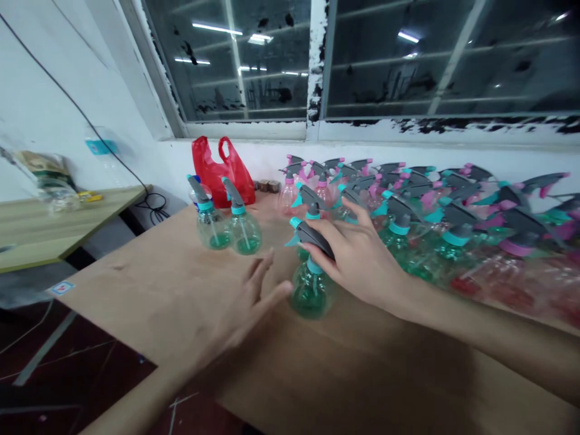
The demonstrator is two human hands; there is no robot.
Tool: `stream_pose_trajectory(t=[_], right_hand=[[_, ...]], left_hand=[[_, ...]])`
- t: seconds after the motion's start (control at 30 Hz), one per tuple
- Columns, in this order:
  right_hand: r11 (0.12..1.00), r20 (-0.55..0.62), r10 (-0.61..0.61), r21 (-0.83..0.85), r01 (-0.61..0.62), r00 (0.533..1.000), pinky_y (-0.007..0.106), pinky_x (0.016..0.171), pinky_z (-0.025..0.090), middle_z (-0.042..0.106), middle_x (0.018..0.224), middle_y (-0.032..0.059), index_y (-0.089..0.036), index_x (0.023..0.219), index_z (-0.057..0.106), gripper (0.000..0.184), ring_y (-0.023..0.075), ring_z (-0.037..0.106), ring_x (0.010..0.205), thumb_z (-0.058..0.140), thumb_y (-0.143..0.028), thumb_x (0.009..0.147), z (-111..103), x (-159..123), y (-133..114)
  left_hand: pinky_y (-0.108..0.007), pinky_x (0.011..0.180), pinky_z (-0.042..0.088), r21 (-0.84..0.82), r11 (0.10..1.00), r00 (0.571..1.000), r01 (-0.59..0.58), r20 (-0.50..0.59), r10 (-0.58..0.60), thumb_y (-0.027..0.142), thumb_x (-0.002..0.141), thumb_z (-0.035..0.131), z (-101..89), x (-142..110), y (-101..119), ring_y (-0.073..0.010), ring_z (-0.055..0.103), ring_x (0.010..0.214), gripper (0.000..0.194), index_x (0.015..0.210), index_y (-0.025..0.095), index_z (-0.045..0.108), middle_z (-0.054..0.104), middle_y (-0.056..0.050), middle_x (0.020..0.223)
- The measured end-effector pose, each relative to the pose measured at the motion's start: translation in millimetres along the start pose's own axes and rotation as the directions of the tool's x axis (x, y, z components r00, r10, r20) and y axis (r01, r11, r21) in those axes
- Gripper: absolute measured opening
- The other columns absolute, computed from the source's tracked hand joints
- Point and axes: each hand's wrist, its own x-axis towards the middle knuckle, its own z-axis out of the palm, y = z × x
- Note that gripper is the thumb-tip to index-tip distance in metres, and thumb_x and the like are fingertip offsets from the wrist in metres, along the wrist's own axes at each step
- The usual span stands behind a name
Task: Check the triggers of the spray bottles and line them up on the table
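Note:
My right hand (357,254) is closed around the grey spray head of a spray bottle (310,293). This bottle is clear and round, with a teal collar, a teal nozzle and a green base. It stands upright at the middle of the table, or just over it; I cannot tell which. My left hand (247,305) is just left of the bottle, fingers apart, holding nothing. Two similar teal-collared spray bottles (244,232) stand side by side farther back on the left.
Many spray bottles (399,226) with teal or pink parts crowd the right and back of the wooden table (149,284). A red plastic bag (226,172) sits by the wall below the window. Another table (77,223) is at the left, with a black cable (156,208) beside it.

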Motion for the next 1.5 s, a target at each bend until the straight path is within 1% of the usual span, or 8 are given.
stream_pose_trajectory(t=[0.13, 0.27, 0.37, 0.53, 0.67, 0.8, 1.2, 1.5], right_hand=[[0.998, 0.010, 0.059, 0.011, -0.059, 0.998, 0.045, 0.105, 0.026, 0.072, 0.086, 0.0088, -0.009, 0.110, 0.059, 0.027, 0.0218, 0.066, 0.079, 0.050, -0.025, 0.090, -23.9, -25.8, 5.8], [0.959, 0.105, 0.240, 0.132, -0.253, 0.965, 0.043, 0.092, 0.041, 0.069, 0.086, 0.0075, -0.013, 0.110, 0.057, 0.029, 0.0231, 0.064, 0.083, 0.051, -0.034, 0.090, -54.5, -58.0, 16.5], [0.820, 0.268, 0.381, 0.344, -0.457, 0.885, 0.038, 0.078, 0.051, 0.064, 0.110, 0.0077, -0.021, 0.121, 0.049, 0.051, 0.0247, 0.061, 0.097, 0.062, -0.047, 0.080, -74.1, -90.0, 33.3], [0.567, 0.344, 0.293, 0.689, -0.452, 0.892, 0.040, 0.093, 0.047, 0.052, 0.133, 0.0101, -0.024, 0.137, 0.032, 0.082, 0.0272, 0.051, 0.119, 0.075, -0.041, 0.069, -76.3, -141.5, 65.9], [0.491, 0.213, 0.387, 0.776, -0.396, 0.897, 0.040, 0.089, 0.048, 0.060, 0.122, 0.0089, -0.024, 0.134, 0.039, 0.078, 0.0256, 0.059, 0.107, 0.077, -0.037, 0.067, -70.2, -154.8, 76.4], [0.361, 0.291, 0.440, 0.809, -0.464, 0.850, 0.037, 0.081, 0.053, 0.062, 0.120, 0.0090, -0.021, 0.116, 0.057, 0.048, 0.0236, 0.064, 0.097, 0.072, -0.033, 0.072, -78.0, -148.0, 77.1], [0.439, 0.196, 0.547, 0.761, -0.478, 0.814, 0.028, 0.053, 0.047, 0.059, 0.071, -0.0017, -0.021, 0.102, 0.061, 0.023, 0.0129, 0.056, 0.057, 0.062, -0.025, 0.080, -73.7, -150.9, 81.0], [0.463, 0.228, 0.559, 0.712, -0.528, 0.797, 0.034, 0.063, 0.049, 0.066, 0.089, 0.0013, -0.025, 0.104, 0.060, 0.024, 0.0163, 0.060, 0.067, 0.060, -0.034, 0.081, -72.2, -152.6, 82.3]], left_hand=[[-0.052, 0.104, 0.032, -0.144, 0.986, 0.979, -0.084, 0.172, 0.108, 0.058, 0.080, 0.061, 30.9, -12.1, 49.8, -0.0340, 0.034, 0.131, 0.086, 0.146, 0.024, 0.017, 0.035, -0.013, 0.143], [-0.053, 0.102, 0.035, -0.289, 0.947, 0.964, -0.143, 0.174, 0.199, 0.050, 0.081, 0.064, 67.1, -9.1, 83.5, -0.0332, 0.042, 0.125, 0.077, 0.142, 0.024, 0.024, 0.043, -0.012, 0.137], [-0.054, 0.099, 0.038, -0.328, 0.928, 0.947, -0.177, 0.200, 0.251, 0.048, 0.081, 0.066, 87.9, -5.3, 101.0, -0.0346, 0.046, 0.121, 0.074, 0.139, 0.022, 0.028, 0.047, -0.013, 0.132], [-0.052, 0.100, 0.037, -0.434, 0.870, 0.906, -0.234, 0.226, 0.357, 0.045, 0.083, 0.066, 112.3, 2.3, 125.8, -0.0328, 0.043, 0.124, 0.076, 0.142, 0.026, 0.021, 0.043, -0.012, 0.136], [-0.053, 0.102, 0.036, -0.427, 0.851, 0.876, -0.304, 0.225, 0.426, 0.050, 0.082, 0.065, 133.2, 8.4, 144.5, -0.0336, 0.038, 0.128, 0.085, 0.146, 0.026, 0.015, 0.039, -0.013, 0.140], [-0.055, 0.098, 0.039, -0.394, 0.846, 0.853, -0.359, 0.228, 0.469, 0.059, 0.080, 0.062, 148.1, 13.4, 160.0, -0.0363, 0.043, 0.124, 0.085, 0.144, 0.021, 0.021, 0.045, -0.016, 0.133], [-0.058, 0.099, 0.033, -0.312, 0.836, 0.797, -0.451, 0.280, 0.535, 0.068, 0.076, 0.060, 149.8, 28.3, 159.6, -0.0385, 0.043, 0.122, 0.094, 0.144, 0.017, 0.022, 0.045, -0.020, 0.134], [-0.055, 0.105, 0.026, -0.080, 0.838, 0.724, -0.540, 0.463, 0.511, 0.059, 0.077, 0.063, 144.7, 38.6, 120.5, -0.0368, 0.029, 0.133, 0.093, 0.147, 0.017, 0.018, 0.033, -0.017, 0.147]])
